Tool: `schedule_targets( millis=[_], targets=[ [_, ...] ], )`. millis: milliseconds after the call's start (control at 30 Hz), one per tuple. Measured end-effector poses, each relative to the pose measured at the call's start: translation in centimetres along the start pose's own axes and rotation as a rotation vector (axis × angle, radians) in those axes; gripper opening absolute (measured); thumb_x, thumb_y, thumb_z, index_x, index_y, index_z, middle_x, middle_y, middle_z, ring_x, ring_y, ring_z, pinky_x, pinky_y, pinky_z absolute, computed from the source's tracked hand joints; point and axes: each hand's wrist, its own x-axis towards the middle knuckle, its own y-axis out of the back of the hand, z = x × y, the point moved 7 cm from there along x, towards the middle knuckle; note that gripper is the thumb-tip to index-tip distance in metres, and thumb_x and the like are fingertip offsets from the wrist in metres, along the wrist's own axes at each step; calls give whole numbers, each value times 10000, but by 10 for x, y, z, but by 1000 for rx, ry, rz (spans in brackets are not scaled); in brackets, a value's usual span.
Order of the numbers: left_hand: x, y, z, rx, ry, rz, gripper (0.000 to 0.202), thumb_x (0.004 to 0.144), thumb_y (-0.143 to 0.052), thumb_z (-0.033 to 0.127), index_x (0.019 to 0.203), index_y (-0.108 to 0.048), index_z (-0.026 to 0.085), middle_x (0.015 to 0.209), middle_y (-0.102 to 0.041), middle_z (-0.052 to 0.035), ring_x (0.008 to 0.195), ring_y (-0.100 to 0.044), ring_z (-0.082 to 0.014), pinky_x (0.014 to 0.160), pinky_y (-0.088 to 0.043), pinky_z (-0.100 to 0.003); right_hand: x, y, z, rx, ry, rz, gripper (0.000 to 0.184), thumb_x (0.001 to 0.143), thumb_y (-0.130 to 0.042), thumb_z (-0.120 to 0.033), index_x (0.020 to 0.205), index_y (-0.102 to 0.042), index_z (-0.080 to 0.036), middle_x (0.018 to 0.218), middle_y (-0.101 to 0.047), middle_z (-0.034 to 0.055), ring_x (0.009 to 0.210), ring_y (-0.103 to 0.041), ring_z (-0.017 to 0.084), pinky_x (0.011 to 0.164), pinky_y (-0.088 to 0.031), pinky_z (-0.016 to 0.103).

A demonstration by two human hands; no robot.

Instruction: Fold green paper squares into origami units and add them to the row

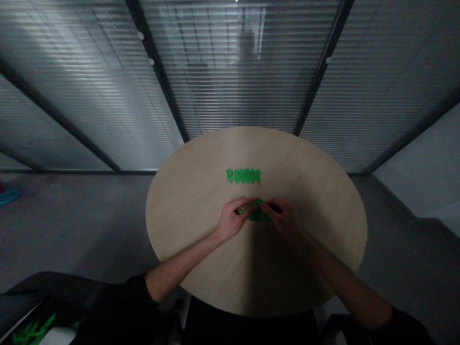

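Both hands are at the middle of a round wooden table (194,191), working on one green piece (261,216) that looks flat and thin; its kind I cannot make out. My left hand (232,219) pinches it from the left, thumb and fingers close together. From the right, my right hand (283,218) pinches the same piece, its thumb near the left fingertips. The fingers cover part of it. Just beyond the hands, several small green leaf-shaped pieces (247,176) stand side by side in a short row.
At the lower left, beside my arm, are more green leafy pieces (34,330) and a white object (57,336), partly cut off. Glass partitions with blinds (244,86) rise behind the table. A blue round object (9,196) lies on the grey floor at far left.
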Motion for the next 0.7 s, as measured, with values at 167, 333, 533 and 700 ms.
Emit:
schedule_targets(
  millis=[167,333,533,700],
  targets=[
    [0,0,0,23,-15,4,218,920,-696,254,1105,-776,170,1036,-787,-101,944,-730,-216,851,-579,-327,0,0,1,16,11,2,291,833,-697,-476,751,-690,-196,660,-609,-1,618,-557,154,591,-439,281],
    [-1,-1,1,11,-11,-3,221,923,-689,240,1116,-768,169,1066,-785,-101,973,-731,-219,880,-575,-329,-1,-1,0,3,12,-15,280,843,-688,-477,810,-710,-200,713,-639,7,664,-586,165,621,-459,283],
    [-1,-2,3,22,-32,-21,215,927,-680,233,1111,-767,165,1023,-784,-96,930,-729,-204,846,-570,-311,0,-1,1,14,-12,-8,298,820,-695,-492,848,-729,-198,759,-684,29,711,-629,188,672,-494,305],
    [-1,-2,6,33,-21,-30,219,935,-676,244,1121,-764,170,1048,-782,-103,956,-725,-214,870,-572,-341,-1,0,-1,-9,-15,-7,297,829,-692,-493,799,-725,-200,732,-684,31,688,-623,184,653,-492,299]
  ],
)
